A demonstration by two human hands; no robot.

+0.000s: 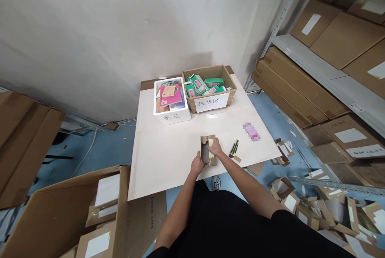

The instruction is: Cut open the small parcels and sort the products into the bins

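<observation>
Both hands hold a small brown cardboard box (205,160) over the front part of the white table (159,150). Its top is open, and the inside looks dark grey; I cannot make out any contents. My left hand (197,164) grips the left side of the box near its lower corner. On the opposite side, my right hand (214,146) is closed over the right edge, by a pale strip or flap. To the right of the box lies a black and yellow utility knife (234,148), close to a small scrap of cardboard (237,159).
A blurred pink packet (252,132) lies at the table's right. Behind stand a white foam bin (173,118) of booklets and a carton (233,94) of green boxes. A large carton (124,186) stands front left; shelving (319,65) and discarded boxes (319,214) are right.
</observation>
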